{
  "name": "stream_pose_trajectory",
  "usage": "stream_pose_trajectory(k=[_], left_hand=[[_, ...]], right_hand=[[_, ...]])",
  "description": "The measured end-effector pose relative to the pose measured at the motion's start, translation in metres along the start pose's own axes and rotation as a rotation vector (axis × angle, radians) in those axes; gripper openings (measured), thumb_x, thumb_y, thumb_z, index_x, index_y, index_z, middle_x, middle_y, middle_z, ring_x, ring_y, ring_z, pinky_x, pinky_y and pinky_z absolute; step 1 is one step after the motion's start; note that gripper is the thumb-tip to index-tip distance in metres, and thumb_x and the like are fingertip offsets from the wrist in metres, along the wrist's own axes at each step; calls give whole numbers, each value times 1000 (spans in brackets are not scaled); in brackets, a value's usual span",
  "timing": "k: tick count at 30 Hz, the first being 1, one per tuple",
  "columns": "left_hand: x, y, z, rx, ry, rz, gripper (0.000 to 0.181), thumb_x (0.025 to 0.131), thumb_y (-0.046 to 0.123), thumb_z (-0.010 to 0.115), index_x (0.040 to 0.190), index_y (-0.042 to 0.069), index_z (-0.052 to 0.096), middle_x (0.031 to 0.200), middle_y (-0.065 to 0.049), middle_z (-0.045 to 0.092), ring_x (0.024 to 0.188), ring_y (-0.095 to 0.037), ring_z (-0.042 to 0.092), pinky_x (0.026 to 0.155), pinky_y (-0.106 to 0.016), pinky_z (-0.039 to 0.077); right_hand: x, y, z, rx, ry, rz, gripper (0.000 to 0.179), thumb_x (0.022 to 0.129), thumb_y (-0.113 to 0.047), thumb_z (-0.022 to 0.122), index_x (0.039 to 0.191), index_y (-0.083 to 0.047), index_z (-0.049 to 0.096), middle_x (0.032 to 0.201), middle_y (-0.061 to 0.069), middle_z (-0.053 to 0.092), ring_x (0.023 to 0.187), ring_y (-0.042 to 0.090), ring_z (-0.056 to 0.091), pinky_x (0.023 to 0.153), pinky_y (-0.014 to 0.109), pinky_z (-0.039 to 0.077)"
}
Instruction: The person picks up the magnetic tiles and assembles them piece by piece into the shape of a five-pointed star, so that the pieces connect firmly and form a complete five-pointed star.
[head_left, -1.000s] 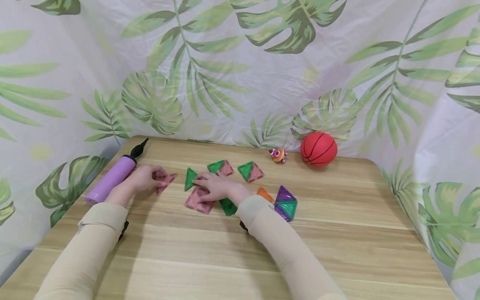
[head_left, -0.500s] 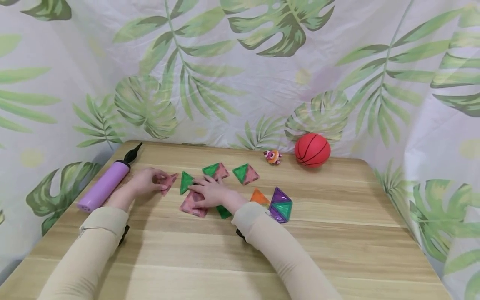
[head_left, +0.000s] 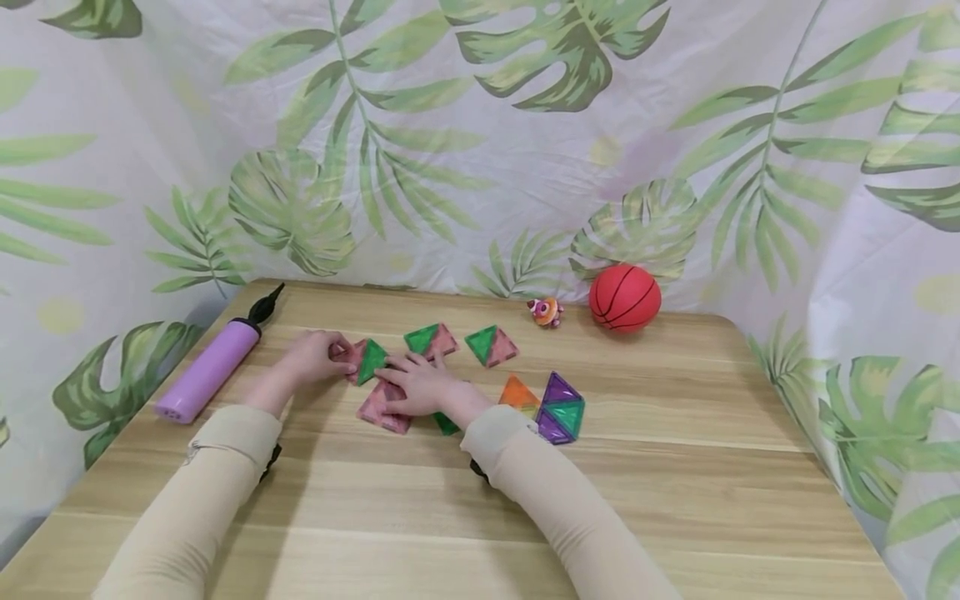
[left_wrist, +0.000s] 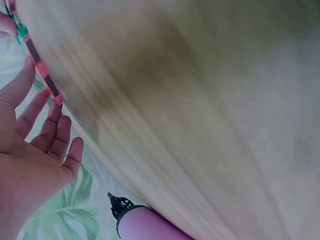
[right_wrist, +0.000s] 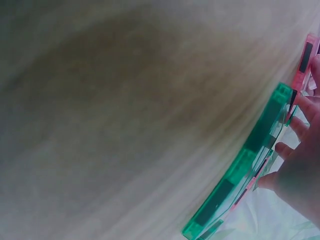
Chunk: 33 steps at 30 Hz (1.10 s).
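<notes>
In the head view my left hand (head_left: 315, 358) pinches a translucent pink triangular magnetic tile (head_left: 350, 372) between thumb and fingers. The tile's edge meets a green triangular tile (head_left: 371, 361). My right hand (head_left: 426, 385) lies with spread fingers over a pink square-shaped piece (head_left: 384, 408), its fingertips at the green triangle's right side. Under its wrist, another green tile (head_left: 446, 423) is partly hidden. The left wrist view shows the pink tile (left_wrist: 45, 72) edge-on at the fingertips of my left hand (left_wrist: 35, 145). A green tile (right_wrist: 240, 162) lies beside my right hand (right_wrist: 300, 165) in the right wrist view.
Behind the hands lie two green-and-pink tile pairs (head_left: 431, 340). An orange triangle (head_left: 517, 392) and a purple-and-green tile group (head_left: 561, 408) are at right. A purple hand pump (head_left: 210, 371) lies left; a small figurine (head_left: 546, 312) and red ball (head_left: 625, 298) stand at the back.
My left hand has moved right with the pink triangle, closing the gap to the green one. The right hand has stayed nearly in place. The head view has shifted slightly.
</notes>
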<state>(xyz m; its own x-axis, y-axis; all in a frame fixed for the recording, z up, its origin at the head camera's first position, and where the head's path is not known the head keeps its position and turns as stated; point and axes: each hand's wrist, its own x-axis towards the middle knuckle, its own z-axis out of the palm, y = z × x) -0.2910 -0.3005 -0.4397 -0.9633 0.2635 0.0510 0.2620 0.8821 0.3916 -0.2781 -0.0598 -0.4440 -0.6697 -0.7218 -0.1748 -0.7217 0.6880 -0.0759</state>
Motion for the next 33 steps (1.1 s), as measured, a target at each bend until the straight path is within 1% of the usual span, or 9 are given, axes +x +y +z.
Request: stream_pose_trajectory(k=[4,7,11,14,17,20,24,29,33], left_hand=[[2,4,-2,24,-17,-16,37,79,26,75,105,2,65,83,-12,63,79,-27,55,71,-41,42],[3,11,-8,37,-34,-33,46,80,28,74,112,-2,62,93,-17,62,89,-34,54,78,-48,41],[5,26,-21,68,-22,-9,47,82,27,73,117,-2,60,103,-23,61,97,-41,53,83,-54,40],[8,39,-29,113,-1,23,44,83,26,71,117,0,61,105,-22,63,99,-41,54,83,-55,41],[12,57,-36,145,-7,35,45,85,29,70,120,3,60,110,-20,63,103,-40,54,85,-56,41],[15,80,-42,160,-10,61,48,84,31,71,122,5,59,114,-19,62,108,-40,51,89,-57,39],[21,109,-43,156,5,113,50,83,34,72,124,7,59,117,-17,60,111,-39,48,92,-58,36],[29,147,-37,120,24,176,48,82,31,74,123,10,60,120,-15,58,114,-38,47,92,-58,37],[34,175,-24,93,21,209,51,80,34,75,124,11,60,126,-15,55,119,-38,44,95,-58,35]], right_hand=[[-1,5,-1,19,-3,-17,65,91,-63,40,149,-36,24,157,-8,17,145,26,13,111,61,11],[-6,10,-7,52,-5,-42,67,91,-62,42,149,-35,23,157,-7,17,145,27,10,111,60,13],[-19,21,-21,85,4,-77,69,91,-59,46,150,-32,24,157,-4,17,145,28,9,111,59,15],[-32,32,-31,81,34,-102,68,91,-57,48,150,-31,24,157,-3,19,145,26,9,112,57,14],[-47,44,-39,55,75,-132,68,91,-57,48,149,-28,27,157,-1,21,145,26,10,114,52,15],[-63,57,-48,53,110,-159,68,91,-53,53,148,-22,32,155,3,26,144,26,15,114,46,20],[-87,77,-58,110,169,-176,66,90,-44,60,146,-16,37,152,9,31,140,27,26,113,43,24],[-120,102,-68,204,241,-155,62,89,-32,66,142,-13,42,148,13,37,136,29,34,110,43,29],[-143,124,-69,199,272,-118,61,86,-32,69,139,-14,46,144,11,42,134,28,37,109,45,32]])
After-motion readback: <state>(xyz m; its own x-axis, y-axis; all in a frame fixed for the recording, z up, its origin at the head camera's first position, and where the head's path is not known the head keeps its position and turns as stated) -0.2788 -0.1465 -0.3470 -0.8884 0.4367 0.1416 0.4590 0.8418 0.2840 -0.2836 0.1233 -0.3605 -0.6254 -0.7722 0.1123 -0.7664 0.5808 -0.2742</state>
